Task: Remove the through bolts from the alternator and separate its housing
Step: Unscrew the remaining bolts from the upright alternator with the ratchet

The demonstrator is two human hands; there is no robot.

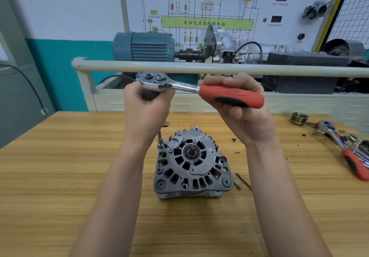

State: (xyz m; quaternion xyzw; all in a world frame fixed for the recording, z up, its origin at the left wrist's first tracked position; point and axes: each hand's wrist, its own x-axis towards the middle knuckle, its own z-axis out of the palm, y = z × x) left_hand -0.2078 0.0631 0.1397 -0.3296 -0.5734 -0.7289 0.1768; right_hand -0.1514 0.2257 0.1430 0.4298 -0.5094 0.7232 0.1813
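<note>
Standing on end on the light wooden bench top [60,176], the grey cast-aluminium alternator [192,164] is observed below and between the two raised hands, touched by neither. Its vented end frame faces up, with a dark bearing and shaft stub at the centre and slotted openings around it. A slim chrome extension bar [160,138] rises from the alternator's upper-left lug towards the left hand. One small screw head is seen at the alternator's far edge.

The left hand [146,105] is clenched around a dark part beneath the head of a chrome ratchet wrench with a red-and-black handle [199,89]; what that part is cannot be told. The right hand [242,111] is wrapped around the wrench handle, which is held roughly level above the alternator.

Count: one alternator; two long steel bolts [243,180] lying on the bench just right of the alternator's base; two ratchet wrenches, the second one [343,147] lying well to the right of the alternator; one brass-coloured grooved pulley [299,118] far right of it, behind the second wrench.
</note>
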